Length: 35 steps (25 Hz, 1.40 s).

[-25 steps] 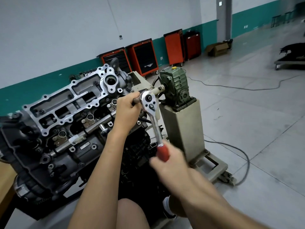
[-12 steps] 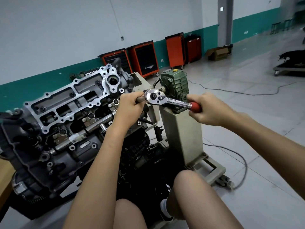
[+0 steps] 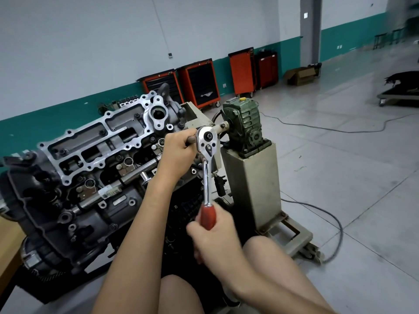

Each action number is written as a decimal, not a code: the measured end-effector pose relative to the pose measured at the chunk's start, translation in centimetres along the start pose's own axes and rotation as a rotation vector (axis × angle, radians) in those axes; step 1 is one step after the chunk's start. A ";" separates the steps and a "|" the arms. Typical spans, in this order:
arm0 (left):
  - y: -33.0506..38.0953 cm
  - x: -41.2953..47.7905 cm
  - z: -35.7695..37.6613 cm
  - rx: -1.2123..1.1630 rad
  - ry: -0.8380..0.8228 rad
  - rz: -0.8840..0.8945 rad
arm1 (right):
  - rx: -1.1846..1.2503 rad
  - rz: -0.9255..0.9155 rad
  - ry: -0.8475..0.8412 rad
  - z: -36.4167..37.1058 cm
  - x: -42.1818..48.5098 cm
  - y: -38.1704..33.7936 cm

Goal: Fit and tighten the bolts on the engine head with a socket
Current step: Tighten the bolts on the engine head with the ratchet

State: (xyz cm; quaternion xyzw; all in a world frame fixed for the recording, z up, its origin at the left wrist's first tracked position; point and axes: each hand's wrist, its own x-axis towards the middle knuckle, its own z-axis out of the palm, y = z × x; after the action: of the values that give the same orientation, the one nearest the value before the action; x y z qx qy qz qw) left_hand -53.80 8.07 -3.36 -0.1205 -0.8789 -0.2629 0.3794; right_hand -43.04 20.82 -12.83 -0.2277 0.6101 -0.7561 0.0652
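Note:
The engine head is tilted on its stand at the left, its silver cam carrier facing me. A chrome ratchet wrench with a red handle hangs downward from its round head at the head's right end. My left hand is closed around the extension bar just behind the ratchet head; the socket and bolt are hidden by it. My right hand grips the red handle at the bottom, slightly blurred.
A green gearbox sits on a beige stand post right of the ratchet. Cables trail over the grey floor. Orange tool carts line the far wall. My knees are below the hands.
The ratchet handle swung from pointing down to pointing right, then back down again. My right hand followed it; my left hand stayed on the extension bar.

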 end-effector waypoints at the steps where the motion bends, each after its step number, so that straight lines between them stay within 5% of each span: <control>1: 0.0 0.0 0.0 -0.007 -0.008 -0.002 | -0.155 -0.050 0.007 -2.5 0.7 -0.2; 8: 0.6 0.0 0.1 -0.012 -0.029 -0.004 | -1.192 -0.541 -0.151 -16.5 10.5 -8.0; 11: 0.4 -0.1 0.1 -0.009 0.013 -0.001 | -1.078 -0.473 -0.076 -15.3 8.9 -6.1; 19: 0.0 -0.3 0.5 0.003 0.042 -0.001 | 0.143 0.034 0.060 1.8 -0.3 0.8; 22: -0.1 -0.4 0.4 -0.018 0.021 -0.014 | -0.078 -0.001 0.031 -1.6 0.3 0.3; 29: 0.7 -0.2 0.5 -0.035 0.031 -0.031 | -1.235 -0.451 -0.079 -16.2 10.4 -7.8; 32: 0.7 -0.7 0.1 -0.062 0.033 -0.048 | -1.175 -0.449 -0.012 -15.0 9.7 -6.8; 35: 0.5 -0.8 0.4 -0.052 0.060 -0.061 | -0.649 -0.239 0.069 -9.7 4.0 -2.2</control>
State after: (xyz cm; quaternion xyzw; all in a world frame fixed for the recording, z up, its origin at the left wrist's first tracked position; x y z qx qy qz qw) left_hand -53.24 8.66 -4.02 -0.0956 -0.8632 -0.3003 0.3945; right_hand -50.29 28.52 -11.19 -0.2808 0.7897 -0.5321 -0.1200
